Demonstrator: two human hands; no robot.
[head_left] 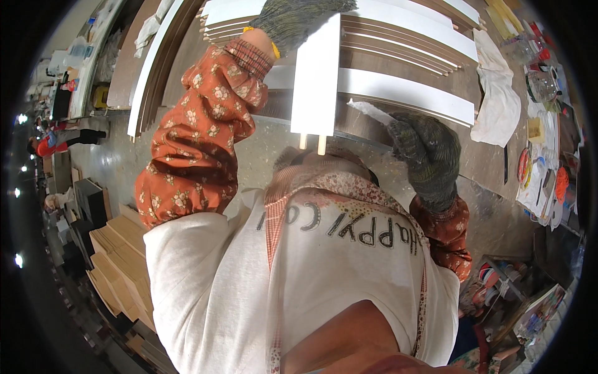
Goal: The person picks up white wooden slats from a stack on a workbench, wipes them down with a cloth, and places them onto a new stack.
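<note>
A long white board (314,87) points toward my body, with two pale wooden dowels (321,146) sticking out of its near end. My left hand (299,23), in a dark knitted glove, is closed on the board's far part; its fingertips are partly hidden at the top edge. To the right of the board, my right hand (428,149), gloved the same way, is closed around a thin white pointed strip (372,112) that looks like folded cloth or paper. The strip's tip is apart from the board.
More white boards (405,93) with dowels lie across the brown worktable (374,115). A white cloth (495,87) lies at its right side. Farther right is a cluttered surface with a clear plastic jar (542,86). Stacked cardboard (121,265) stands at lower left; another person (53,144) is far left.
</note>
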